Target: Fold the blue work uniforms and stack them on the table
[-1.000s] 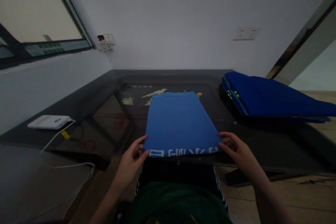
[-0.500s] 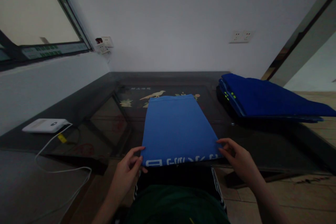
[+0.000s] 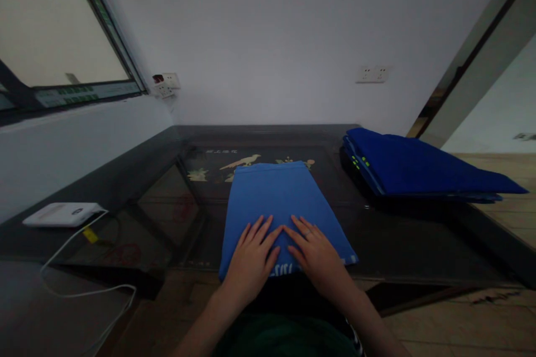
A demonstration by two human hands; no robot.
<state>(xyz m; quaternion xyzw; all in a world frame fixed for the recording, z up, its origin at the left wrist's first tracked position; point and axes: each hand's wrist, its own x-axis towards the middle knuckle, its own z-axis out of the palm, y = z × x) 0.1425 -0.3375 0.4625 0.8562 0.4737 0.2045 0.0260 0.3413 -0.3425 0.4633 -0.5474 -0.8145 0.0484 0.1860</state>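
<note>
The left hand (image 3: 250,255) and right hand (image 3: 318,252) rest open and flat (index tips nearly meeting) on the folded blue cloth (image 3: 272,192), along the front edge of the dark table (image 3: 419,242)

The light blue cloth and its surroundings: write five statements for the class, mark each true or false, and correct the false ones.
1. The left hand and right hand lie on the light blue cloth. True.
2. The dark blue pile is left of the cloth. False: it is on the right.
3. White markings show at the cloth's near edge. True.
4. The hands are clenched into fists. False: their fingers are extended.
5. A white device lies on the table. True.
</note>
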